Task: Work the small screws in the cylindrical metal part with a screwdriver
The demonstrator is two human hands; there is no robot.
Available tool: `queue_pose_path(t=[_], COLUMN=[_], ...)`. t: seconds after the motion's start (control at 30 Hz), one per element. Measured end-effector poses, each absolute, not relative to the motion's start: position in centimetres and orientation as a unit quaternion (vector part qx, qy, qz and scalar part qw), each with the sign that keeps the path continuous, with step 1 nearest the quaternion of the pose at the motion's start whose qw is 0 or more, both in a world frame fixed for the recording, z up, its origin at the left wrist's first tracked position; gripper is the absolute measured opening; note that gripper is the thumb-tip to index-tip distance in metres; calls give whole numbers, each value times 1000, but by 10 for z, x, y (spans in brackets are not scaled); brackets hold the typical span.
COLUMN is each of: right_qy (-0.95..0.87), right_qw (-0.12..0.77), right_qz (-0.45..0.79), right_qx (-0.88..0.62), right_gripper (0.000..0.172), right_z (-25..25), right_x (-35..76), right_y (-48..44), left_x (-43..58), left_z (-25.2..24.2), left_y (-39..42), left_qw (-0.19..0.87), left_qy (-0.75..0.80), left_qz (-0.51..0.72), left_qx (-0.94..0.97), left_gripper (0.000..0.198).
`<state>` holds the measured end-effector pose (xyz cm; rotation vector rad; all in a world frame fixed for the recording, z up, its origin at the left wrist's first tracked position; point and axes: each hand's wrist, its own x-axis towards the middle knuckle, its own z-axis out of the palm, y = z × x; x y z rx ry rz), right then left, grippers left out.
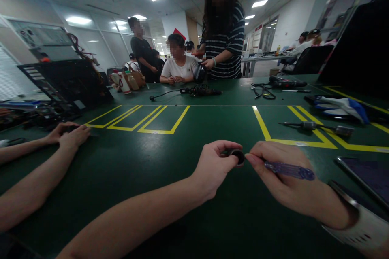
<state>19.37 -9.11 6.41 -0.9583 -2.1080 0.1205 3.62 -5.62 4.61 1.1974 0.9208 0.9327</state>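
My left hand (214,166) is closed around a small dark round part (237,156), pinching it between thumb and fingers just above the green table (170,170). My right hand (282,178) grips a screwdriver with a translucent purple handle (290,170), its tip pointing left at the round part. The two hands nearly touch at the part. A pale band sits on my right wrist (361,222).
Another person's two hands (68,132) rest on the table at the left. Screwdrivers (316,127), blue-and-white gloves (343,107), cables (197,90), a flat dark device (369,178) and an open computer case (65,83) lie around. People stand and sit at the far edge.
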Motion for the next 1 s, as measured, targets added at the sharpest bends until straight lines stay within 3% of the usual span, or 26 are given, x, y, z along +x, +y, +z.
queue_pose_path(t=[1.0], right_qy=[-805], right_qw=[419], right_qz=[51], right_qx=[-416], right_gripper=[20], right_z=[63], right_x=[193], right_y=[-88], left_x=[36], left_z=[46], left_y=[-54], left_qw=[652], left_qy=[416], left_qz=[396], left_qx=[495], left_gripper=[24])
